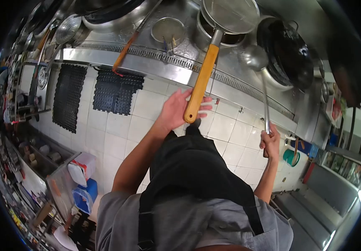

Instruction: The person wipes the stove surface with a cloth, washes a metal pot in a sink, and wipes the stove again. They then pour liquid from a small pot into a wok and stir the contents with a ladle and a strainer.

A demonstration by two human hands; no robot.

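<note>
Steel wok range (pixel 159 69) over white tiled floor (pixel 113 142), black rubber mats (pixel 113 92); left hand (pixel 176 109), grip apart, beside wooden-handled wire strainer (pixel 205 69); right hand (pixel 271 143), grip clamped on steel ladle (pixel 265 100).

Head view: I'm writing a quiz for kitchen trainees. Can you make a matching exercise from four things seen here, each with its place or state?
1. strainer
2. ladle
3. wok
4. rubber mats

A. lying on the white floor tiles
B. thin handle gripped by the right hand
C. sitting at the right end of the steel range
D. wooden handle at the open left hand

Pairs: 1-D, 2-B, 3-C, 4-A.
</note>
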